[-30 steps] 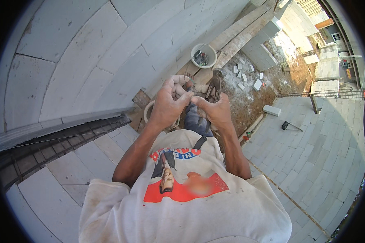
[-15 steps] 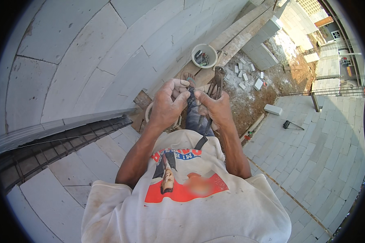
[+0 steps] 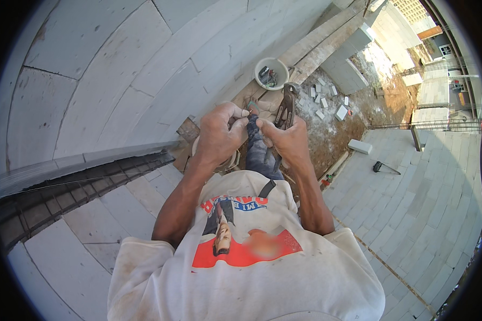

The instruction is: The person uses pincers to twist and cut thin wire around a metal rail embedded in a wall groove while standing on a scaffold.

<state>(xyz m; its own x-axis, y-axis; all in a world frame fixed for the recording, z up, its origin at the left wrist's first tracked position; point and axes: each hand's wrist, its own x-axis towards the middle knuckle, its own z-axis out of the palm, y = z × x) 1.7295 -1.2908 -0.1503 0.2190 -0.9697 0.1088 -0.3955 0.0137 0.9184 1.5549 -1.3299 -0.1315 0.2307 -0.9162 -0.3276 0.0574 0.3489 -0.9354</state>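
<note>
In front of my chest my left hand (image 3: 221, 132) is closed, thumb and forefinger pinched together; whatever may be between them is too small to make out. Close beside it, a narrow gap away, my right hand (image 3: 287, 140) grips dark metal pliers (image 3: 290, 102) against the palm. Their jaws point up and away from me, and part of the handles is hidden by the fingers. The right thumb and forefinger point toward the left hand. Below both hands are my leg in dark patterned trousers (image 3: 256, 147) and a sandalled foot (image 3: 253, 106).
A pale bucket (image 3: 276, 62) with tools stands on wooden planks (image 3: 318, 40) ahead. A pale block wall (image 3: 110, 80) rises at left, with a rebar cage (image 3: 53, 200) below. Block offcuts (image 3: 341, 112) lie on dusty ground beyond; another block wall (image 3: 412, 214) is at right.
My hands have drawn slightly apart, the fingertips separating a little. The pliers have shifted slightly in my right hand.
</note>
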